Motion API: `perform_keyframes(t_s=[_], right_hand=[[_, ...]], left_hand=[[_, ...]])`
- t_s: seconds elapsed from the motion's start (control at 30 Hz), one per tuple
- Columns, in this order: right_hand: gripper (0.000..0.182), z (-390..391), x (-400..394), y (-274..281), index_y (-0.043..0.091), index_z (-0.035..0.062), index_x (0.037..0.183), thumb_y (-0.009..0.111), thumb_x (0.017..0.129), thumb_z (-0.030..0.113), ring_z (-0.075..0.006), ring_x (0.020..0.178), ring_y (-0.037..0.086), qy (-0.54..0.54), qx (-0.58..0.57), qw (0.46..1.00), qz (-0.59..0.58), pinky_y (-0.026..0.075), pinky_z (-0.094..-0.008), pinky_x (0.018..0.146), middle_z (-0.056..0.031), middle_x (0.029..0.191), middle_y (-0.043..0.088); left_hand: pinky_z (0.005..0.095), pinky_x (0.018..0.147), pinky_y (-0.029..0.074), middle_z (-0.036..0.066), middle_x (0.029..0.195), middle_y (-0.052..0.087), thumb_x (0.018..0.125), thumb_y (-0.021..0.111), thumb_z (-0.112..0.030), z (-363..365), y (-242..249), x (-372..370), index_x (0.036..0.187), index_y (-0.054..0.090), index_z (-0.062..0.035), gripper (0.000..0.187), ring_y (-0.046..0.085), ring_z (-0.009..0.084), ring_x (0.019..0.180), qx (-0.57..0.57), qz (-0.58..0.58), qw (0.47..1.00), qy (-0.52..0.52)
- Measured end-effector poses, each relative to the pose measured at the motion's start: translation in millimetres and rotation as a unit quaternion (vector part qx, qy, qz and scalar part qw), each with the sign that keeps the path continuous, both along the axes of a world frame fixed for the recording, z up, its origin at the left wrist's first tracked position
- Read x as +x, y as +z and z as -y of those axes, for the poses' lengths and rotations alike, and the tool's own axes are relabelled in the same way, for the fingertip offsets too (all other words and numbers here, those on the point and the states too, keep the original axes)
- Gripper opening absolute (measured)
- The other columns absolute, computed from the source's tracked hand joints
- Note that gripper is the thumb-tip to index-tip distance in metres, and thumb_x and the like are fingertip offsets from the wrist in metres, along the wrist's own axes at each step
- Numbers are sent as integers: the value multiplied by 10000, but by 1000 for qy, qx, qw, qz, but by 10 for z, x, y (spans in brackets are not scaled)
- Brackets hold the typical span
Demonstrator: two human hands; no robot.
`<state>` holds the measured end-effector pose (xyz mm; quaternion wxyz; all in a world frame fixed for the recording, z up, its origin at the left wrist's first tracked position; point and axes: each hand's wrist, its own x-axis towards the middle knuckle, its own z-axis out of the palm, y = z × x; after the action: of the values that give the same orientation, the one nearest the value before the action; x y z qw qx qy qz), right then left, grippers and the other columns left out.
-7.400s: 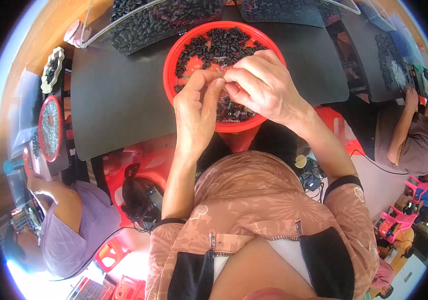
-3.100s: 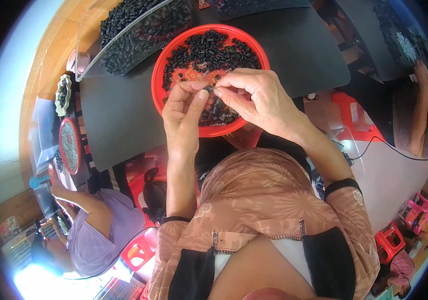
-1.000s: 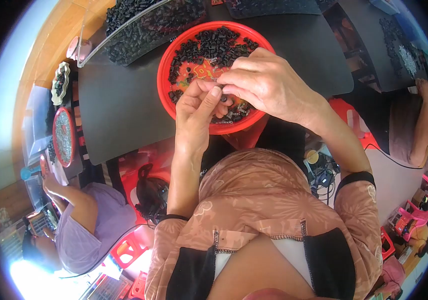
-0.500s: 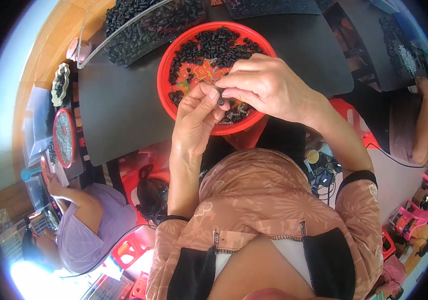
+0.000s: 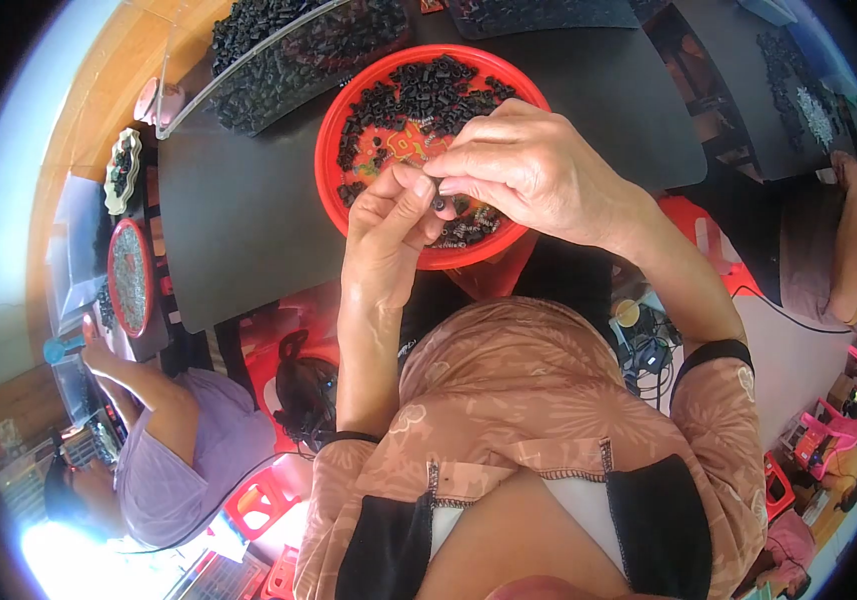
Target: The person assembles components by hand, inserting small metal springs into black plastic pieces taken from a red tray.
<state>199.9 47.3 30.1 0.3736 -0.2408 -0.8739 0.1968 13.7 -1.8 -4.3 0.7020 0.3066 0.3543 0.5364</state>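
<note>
A round red tray (image 5: 326,165) with a patterned bottom holds many small black parts (image 5: 433,88) along its far side, and springs with black parts (image 5: 469,229) at its near side. Over the tray, my left hand (image 5: 387,225) pinches a small black part (image 5: 439,202) between thumb and fingers. My right hand (image 5: 534,170) meets it from the right, its thumb and fingertips pressed together at the same spot. Whatever those right fingertips hold is too small to make out.
A clear bin (image 5: 314,65) of black parts stands at the back left of the dark table (image 5: 239,200). At far left are a red tray of metal pieces (image 5: 130,278) and a seated co-worker (image 5: 194,440). Another co-worker's arm (image 5: 849,240) shows at right.
Both my hands have shifted very slightly left, still together over the tray. The left co-worker's arm has moved up and a little left.
</note>
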Motion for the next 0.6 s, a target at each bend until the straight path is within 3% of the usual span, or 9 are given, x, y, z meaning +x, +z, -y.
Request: perform_keyframes(t_s=[0.17, 0.27, 0.37, 0.6], right_hand=[[125, 48, -10, 34, 688, 29, 923, 664, 836, 114, -307, 745, 627, -10, -85, 996, -27, 482, -389, 709, -100, 802, 650], [127, 44, -18, 36, 683, 21, 928, 664, 833, 102, -316, 733, 634, -14, -59, 998, -30, 492, -398, 682, -112, 806, 654], [118, 70, -40, 36, 677, 11, 926, 660, 834, 84, -287, 692, 634, -32, -109, 992, -54, 497, -364, 630, -121, 784, 647], [158, 184, 3, -8, 664, -35, 956, 664, 859, 90, -108, 620, 596, -45, -337, 934, -110, 477, -265, 573, -90, 756, 671]], left_hand=[[196, 598, 408, 35, 810, 645, 943, 615, -144, 21, 27, 21, 912, 595, -67, 86, 584, 80, 703, 43, -56, 997, 14], [199, 594, 402, 45, 814, 651, 944, 613, -142, 9, 25, 23, 918, 593, -65, 84, 564, 76, 681, 43, -54, 997, 16], [203, 608, 415, 49, 834, 658, 945, 610, -137, 9, -16, 29, 957, 599, -61, 78, 542, 75, 658, 43, -22, 999, 19], [211, 627, 438, 31, 835, 652, 937, 623, -140, 1, -62, 40, 1028, 607, -62, 121, 532, 73, 650, 37, -21, 996, 84]])
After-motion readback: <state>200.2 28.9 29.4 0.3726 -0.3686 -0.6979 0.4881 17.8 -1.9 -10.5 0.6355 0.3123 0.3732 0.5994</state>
